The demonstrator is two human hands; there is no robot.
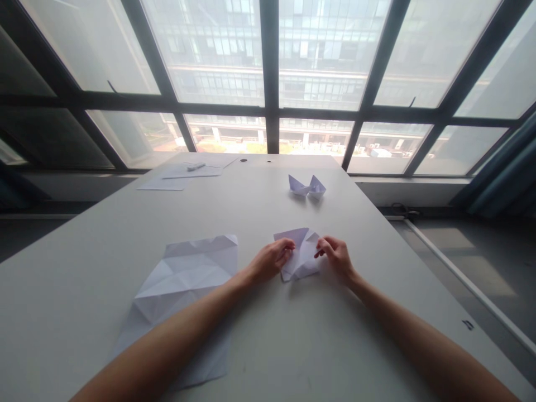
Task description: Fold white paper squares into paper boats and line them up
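Note:
A partly folded white paper piece (301, 254) lies on the grey table (272, 335) in front of me. My left hand (271, 259) pinches its left edge with curled fingers. My right hand (335, 257) pinches its right edge the same way. Both forearms reach in from the bottom of the view. Left of my left arm lies a creased, unfolded white sheet (188, 279), partly under the forearm.
A finished folded paper figure (307, 187) sits farther back on the table. Flat sheets (184, 176) and a small white object (195, 166) lie at the far left corner. Large windows stand behind the table. The table's right edge drops to the floor.

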